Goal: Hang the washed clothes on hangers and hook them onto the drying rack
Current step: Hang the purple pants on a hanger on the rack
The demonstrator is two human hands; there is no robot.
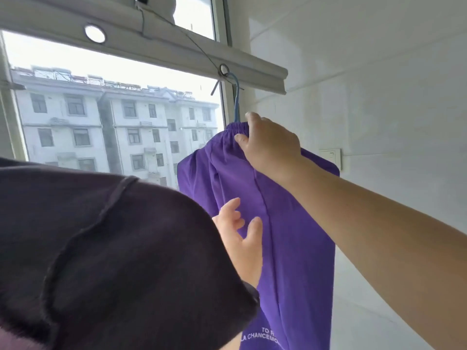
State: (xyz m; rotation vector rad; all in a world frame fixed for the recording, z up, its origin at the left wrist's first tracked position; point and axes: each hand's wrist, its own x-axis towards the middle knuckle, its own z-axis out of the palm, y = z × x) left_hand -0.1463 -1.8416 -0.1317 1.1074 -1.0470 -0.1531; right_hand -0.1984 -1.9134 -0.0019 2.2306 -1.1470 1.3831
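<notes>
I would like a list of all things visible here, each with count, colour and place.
trousers: one, purple, on the hanger, centre
hanger: one, blue, hooked at the rack
rack: one, grey bar, top
window: one, left, white building outside
wall: white, right
switch: one, white, on the wall
sleeve: dark, lower left
left hand: fingers spread, at the trousers
right hand: pinches the waistband

The blue wire hanger (236,102) vanished below its hook inside the purple elastic-waisted garment (285,238), whose white lettering ran off the bottom edge; a dark sleeve (101,248) covered the left wrist.
</notes>
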